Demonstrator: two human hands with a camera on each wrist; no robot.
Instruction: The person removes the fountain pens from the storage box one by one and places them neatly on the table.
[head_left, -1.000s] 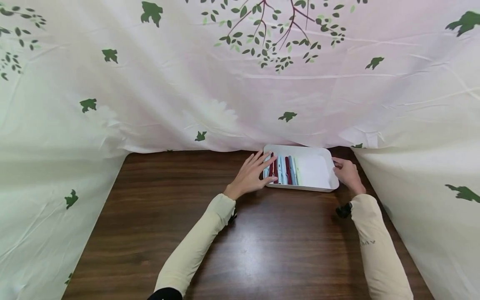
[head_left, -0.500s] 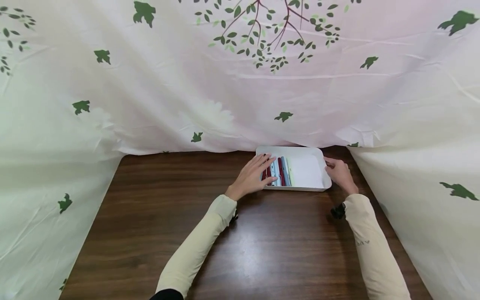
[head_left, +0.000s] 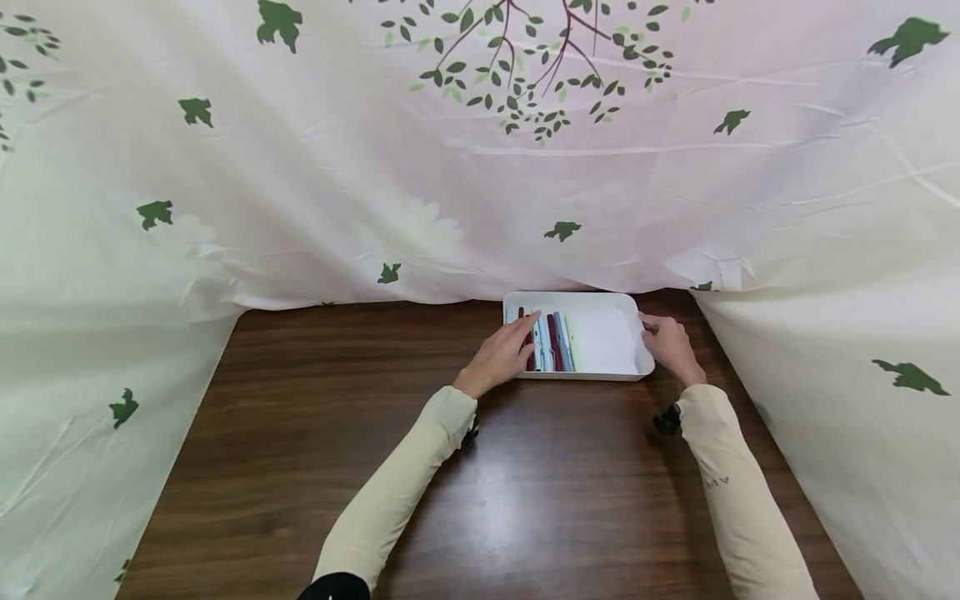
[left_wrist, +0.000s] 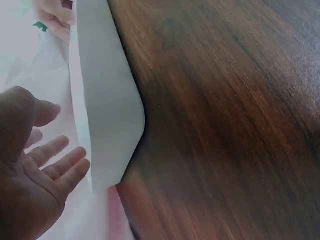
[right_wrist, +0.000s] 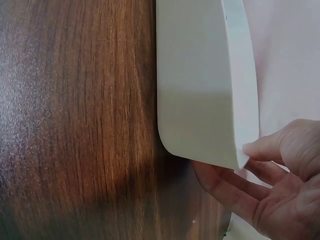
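Note:
A shallow white tray lies at the far edge of the table. Several slim pens, dark red, pale blue, blue and light green, lie side by side in its left half. My left hand is over the tray's left end with fingers extended and covers some pens. In the left wrist view its fingers are loosely spread near the tray's rim. My right hand grips the right end. In the right wrist view the thumb is on the tray wall's inner side, with the fingers outside and below.
The dark brown wooden table extends in front of and left of the tray. A pale cloth printed with leaves and birds hangs behind the tray and along both sides.
The tray has slid a little to the left, with my right hand still gripping its end. My left hand's fingers have drawn closer together. The whole head view has also shifted slightly.

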